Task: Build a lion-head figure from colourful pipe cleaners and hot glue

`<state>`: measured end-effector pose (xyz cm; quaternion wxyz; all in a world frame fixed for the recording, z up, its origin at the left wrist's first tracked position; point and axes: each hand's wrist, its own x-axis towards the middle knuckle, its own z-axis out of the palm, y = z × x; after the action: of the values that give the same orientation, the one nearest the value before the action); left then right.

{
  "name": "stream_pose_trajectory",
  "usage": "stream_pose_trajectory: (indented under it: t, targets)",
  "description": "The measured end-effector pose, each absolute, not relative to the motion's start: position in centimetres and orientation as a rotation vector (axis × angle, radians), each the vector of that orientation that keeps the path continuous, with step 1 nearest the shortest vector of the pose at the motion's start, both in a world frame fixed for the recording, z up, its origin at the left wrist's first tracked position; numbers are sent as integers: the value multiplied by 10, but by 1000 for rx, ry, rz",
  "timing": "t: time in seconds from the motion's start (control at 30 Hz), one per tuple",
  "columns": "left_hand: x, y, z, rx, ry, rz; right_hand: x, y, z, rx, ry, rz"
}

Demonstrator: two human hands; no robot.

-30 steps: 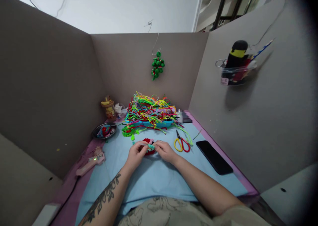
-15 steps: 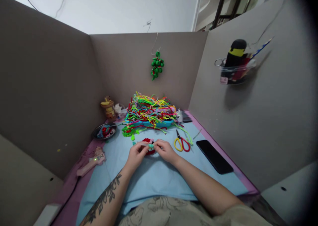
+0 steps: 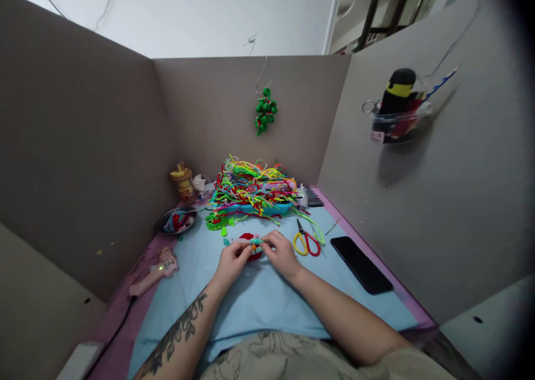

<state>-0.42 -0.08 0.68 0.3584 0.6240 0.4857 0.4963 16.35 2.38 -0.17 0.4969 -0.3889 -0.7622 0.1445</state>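
My left hand [image 3: 233, 258] and my right hand [image 3: 282, 255] are close together above the blue cloth [image 3: 267, 291]. Between their pinched fingertips is a short teal pipe cleaner [image 3: 256, 241], partly covered by the fingers. Just beneath it lies a red fuzzy piece [image 3: 253, 256] with a small orange spot; the hands hide much of it. Small teal and green bits [image 3: 224, 232] lie beyond my left hand, near a green fuzzy figure [image 3: 216, 221]. Scissors [image 3: 306, 243] with one yellow and one red handle rest to the right of my right hand.
A blue tray [image 3: 271, 208] heaped with colourful pipe cleaners stands at the back. A dark bowl [image 3: 161, 228] and a pink glue gun [image 3: 154, 277] with a green light are on the left. A black phone [image 3: 361, 264] lies right. Grey partitions [image 3: 196, 101] surround the table.
My right fingers have shifted slightly, and the teal pipe cleaner now looks more stretched out between the hands. An orange spot shows under the fingers.
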Motion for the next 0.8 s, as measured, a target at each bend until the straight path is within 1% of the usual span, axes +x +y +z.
stream_pose_trajectory:
  t: [0.5,0.6,0.8]
  targets:
    - [-4,-1,8,1585,1307,1328,158,22,-14,-974,-1955,100]
    - [-5,1,6,1581,1316,1351,157,22,-15,-970,-1971,139]
    - [-7,1,5,1713,1250,1359,159,20,-4,-791,-2079,361]
